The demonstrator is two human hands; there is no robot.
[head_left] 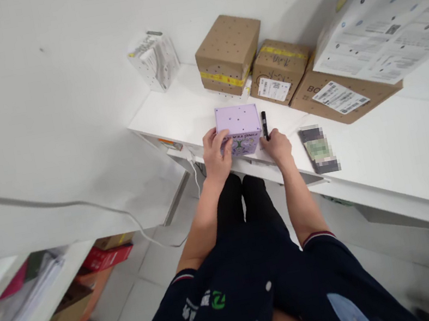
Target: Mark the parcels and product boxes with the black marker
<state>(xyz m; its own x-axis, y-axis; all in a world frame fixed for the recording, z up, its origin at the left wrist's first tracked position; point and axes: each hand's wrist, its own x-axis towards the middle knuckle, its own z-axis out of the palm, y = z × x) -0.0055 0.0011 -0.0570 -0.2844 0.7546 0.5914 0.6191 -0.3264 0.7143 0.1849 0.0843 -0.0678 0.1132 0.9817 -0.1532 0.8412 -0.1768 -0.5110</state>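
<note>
One purple box (pixel 237 119) is resting on a white desk (pixel 382 147) in the head view. The left hand (pixel 217 156), fingers bent, is holding its left side. Just right of the box, the right hand (pixel 278 146) is touching a marker (pixel 264 124); whether its fingers are gripping, I cannot tell.

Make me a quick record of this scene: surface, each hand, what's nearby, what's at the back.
Surface: white desk
Left hand: touching the purple box
Right hand: at the near end of the black marker; grip unclear
Beside right hand: pixelated item
Back: three cardboard boxes, one with yellow tape on its front
</note>
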